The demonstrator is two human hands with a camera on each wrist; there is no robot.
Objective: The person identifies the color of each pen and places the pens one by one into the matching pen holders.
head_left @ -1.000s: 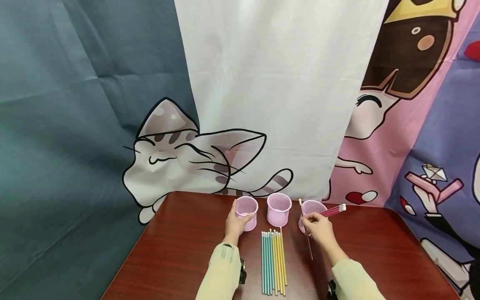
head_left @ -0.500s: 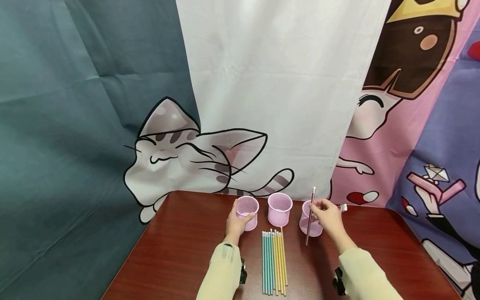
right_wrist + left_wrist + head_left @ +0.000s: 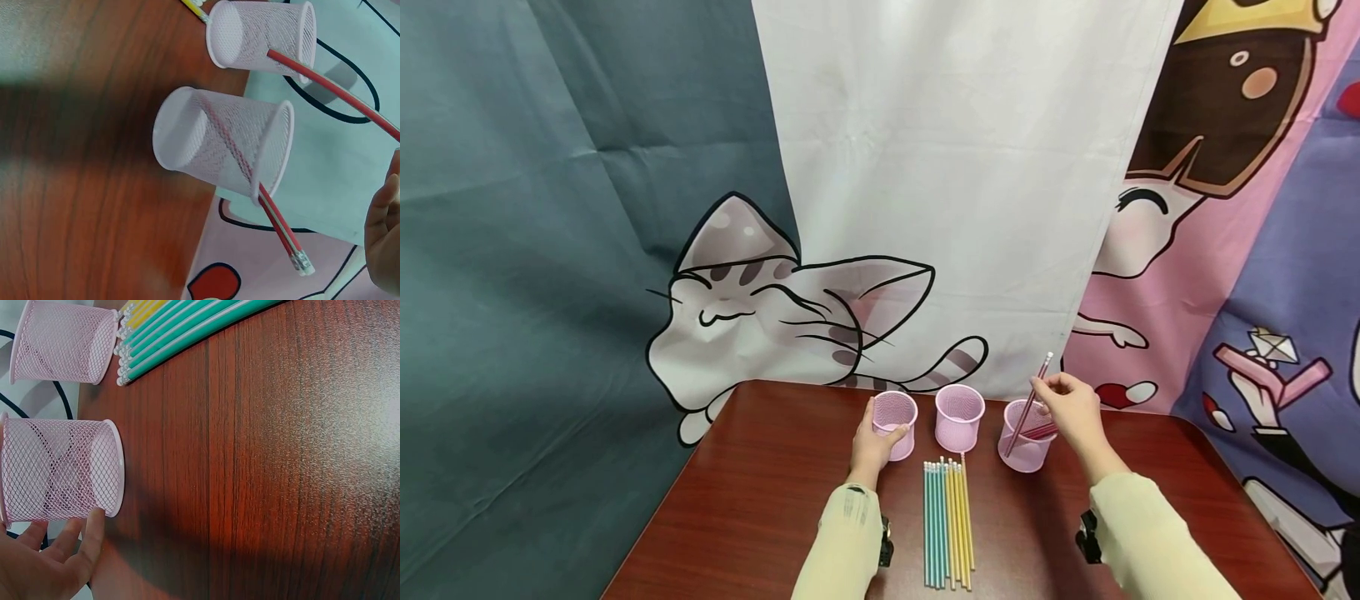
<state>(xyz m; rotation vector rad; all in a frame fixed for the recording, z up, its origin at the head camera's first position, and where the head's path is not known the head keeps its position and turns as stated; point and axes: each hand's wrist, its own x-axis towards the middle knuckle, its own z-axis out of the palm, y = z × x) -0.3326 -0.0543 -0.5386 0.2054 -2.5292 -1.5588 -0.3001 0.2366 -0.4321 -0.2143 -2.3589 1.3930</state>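
My left hand (image 3: 868,446) grips the left pink mesh pencil cup (image 3: 895,410), thumb in front and fingers along its side. In the left wrist view, fingertips touch that cup's mesh wall (image 3: 56,469). My right hand (image 3: 1073,412) pinches a red pencil (image 3: 1037,385) near its eraser end, tilted over the right pink mesh cup (image 3: 1024,460). The right wrist view shows this held pencil (image 3: 337,90) with its lower end outside the cup. Red pencils (image 3: 278,222) lean inside the right cup, eraser ends sticking out past the rim.
A middle pink mesh cup (image 3: 958,425) stands between the other two. In front of it lie several teal pencils (image 3: 935,525) and several yellow pencils (image 3: 958,525) side by side on the brown wooden table (image 3: 760,500). A cartoon-printed cloth (image 3: 955,167) hangs behind the table.
My right hand has moved right and up, turning the held red pencil from in front of the right cup to a slant over it. My left hand stays on its cup.
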